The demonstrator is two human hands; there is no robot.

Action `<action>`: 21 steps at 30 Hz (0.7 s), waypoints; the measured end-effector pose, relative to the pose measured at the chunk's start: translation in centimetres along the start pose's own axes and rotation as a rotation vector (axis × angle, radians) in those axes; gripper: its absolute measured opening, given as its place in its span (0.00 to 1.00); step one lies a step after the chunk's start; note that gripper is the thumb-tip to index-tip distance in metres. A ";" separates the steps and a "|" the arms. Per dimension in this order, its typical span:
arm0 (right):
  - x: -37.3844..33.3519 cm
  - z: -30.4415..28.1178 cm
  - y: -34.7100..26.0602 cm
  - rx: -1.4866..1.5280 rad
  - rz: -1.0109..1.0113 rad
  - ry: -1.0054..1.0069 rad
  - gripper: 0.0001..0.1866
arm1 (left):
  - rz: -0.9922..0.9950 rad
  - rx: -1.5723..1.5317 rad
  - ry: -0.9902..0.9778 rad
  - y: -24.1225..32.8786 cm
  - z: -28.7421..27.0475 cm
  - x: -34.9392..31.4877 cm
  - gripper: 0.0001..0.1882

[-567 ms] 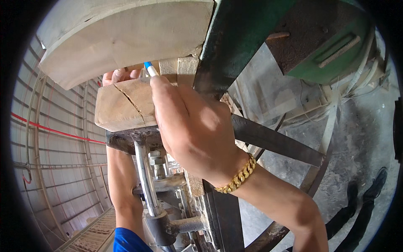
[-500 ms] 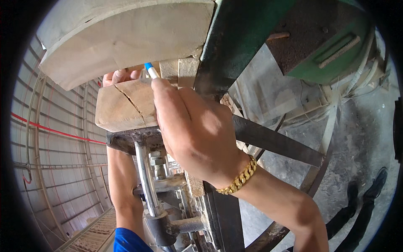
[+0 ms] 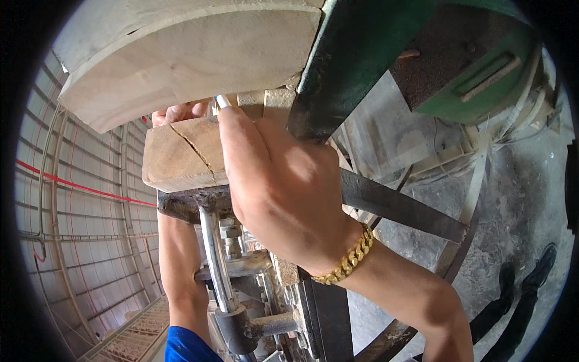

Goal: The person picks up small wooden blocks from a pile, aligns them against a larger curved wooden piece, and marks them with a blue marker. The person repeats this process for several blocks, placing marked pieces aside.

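My right hand (image 3: 286, 187), with a gold chain bracelet (image 3: 350, 258) at its wrist, is closed round a slim white pen (image 3: 224, 101). The pen's blue end goes into the gap between a cracked wooden block (image 3: 184, 155) and a large curved wooden piece (image 3: 199, 60) above it. Behind the block, the bent fingers of my left hand (image 3: 181, 113) show over its top; what they hold is hidden. The block rests on a dark metal clamp plate (image 3: 181, 204) carried by a shiny rod (image 3: 218, 259). Small wood strips (image 3: 250, 104) sit beside the pen.
A dark green metal beam (image 3: 356, 66) runs down at the right of the curved wood, with a dark metal bar (image 3: 401, 208) lower. Beyond stands a green machine housing (image 3: 476, 90). A person's dark-trousered legs (image 3: 509, 317) show at lower right. Slatted wood (image 3: 129, 338) lies at lower left.
The pen has sunk deeper into the gap, with less of its blue end showing. In the picture, the block, clamp and both hands sit slightly farther right and lower.
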State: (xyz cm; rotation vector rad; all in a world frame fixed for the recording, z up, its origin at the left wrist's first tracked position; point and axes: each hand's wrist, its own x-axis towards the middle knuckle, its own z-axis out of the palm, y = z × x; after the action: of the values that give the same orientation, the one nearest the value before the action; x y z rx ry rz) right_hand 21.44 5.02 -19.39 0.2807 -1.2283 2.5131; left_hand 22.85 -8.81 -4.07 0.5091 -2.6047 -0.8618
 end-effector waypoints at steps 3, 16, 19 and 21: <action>0.2 0.2 0.2 -0.018 0.025 -0.012 0.07 | -0.008 -0.005 0.003 -0.5 0.0 -0.2 0.12; -0.6 -0.3 -0.1 0.046 0.119 -0.074 0.17 | -0.017 0.024 0.007 -0.2 -0.3 -0.4 0.12; -0.5 -0.2 0.1 0.044 0.102 -0.074 0.18 | -0.013 0.022 0.003 -0.3 -0.2 -0.3 0.12; -0.7 -0.3 0.2 0.058 0.103 -0.075 0.18 | -0.018 0.027 0.006 -0.4 -0.3 -0.3 0.12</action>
State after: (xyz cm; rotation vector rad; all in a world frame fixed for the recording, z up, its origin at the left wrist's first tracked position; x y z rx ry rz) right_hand 21.97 5.03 -19.90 0.3364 -1.2283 2.6519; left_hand 23.32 -9.08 -4.15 0.5430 -2.6136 -0.8310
